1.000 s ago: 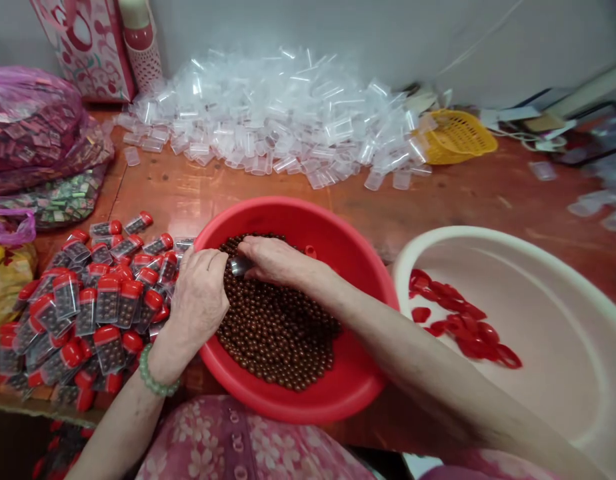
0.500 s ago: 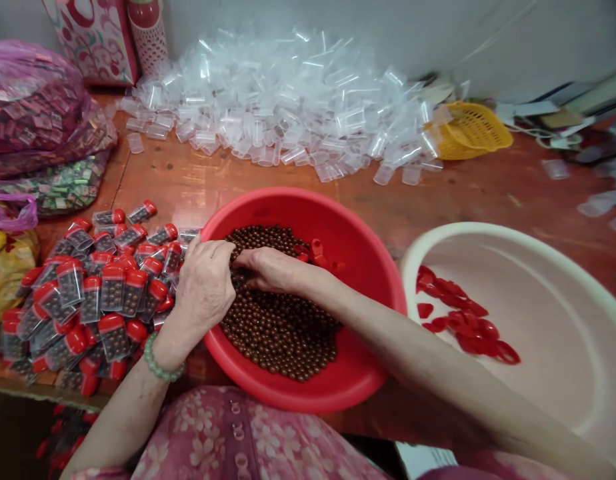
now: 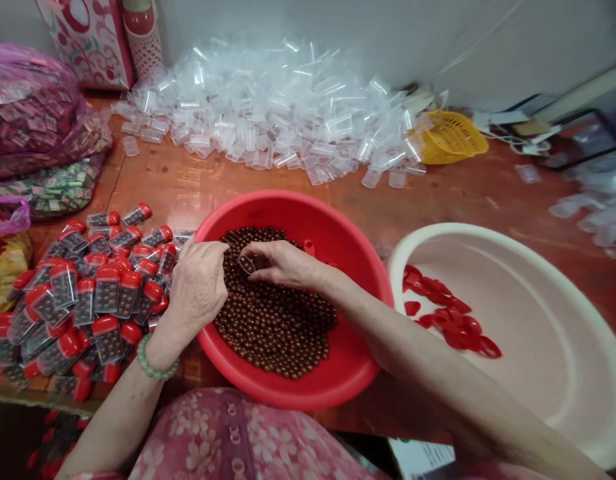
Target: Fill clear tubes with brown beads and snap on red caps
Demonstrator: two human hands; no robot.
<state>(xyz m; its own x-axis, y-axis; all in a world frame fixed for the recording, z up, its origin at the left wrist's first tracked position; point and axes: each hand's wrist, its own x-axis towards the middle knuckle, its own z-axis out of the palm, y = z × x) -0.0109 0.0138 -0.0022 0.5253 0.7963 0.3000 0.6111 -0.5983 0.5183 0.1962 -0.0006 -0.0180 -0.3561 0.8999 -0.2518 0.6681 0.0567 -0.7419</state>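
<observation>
Several fingers of our right hand (image 3: 285, 265) pinch a clear container (image 3: 247, 265) over brown balls (image 3: 278, 333); our left hand (image 3: 198, 280) is curled, but we cannot tell what it grips. We judge the container light, stiff, slick and crackable, best held gently by its side walls, clear of the mouth. Those balls, probably hard and quick to roll, fill part of the red basin (image 3: 348, 347).

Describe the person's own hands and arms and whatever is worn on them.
The left hand and right hand are ungloved. A bracelet of round, pale green beads circles the left wrist; the right wrist has nothing on it. Both forearms are uncovered by sleeves. The garment is pink with pale flowers.
</observation>
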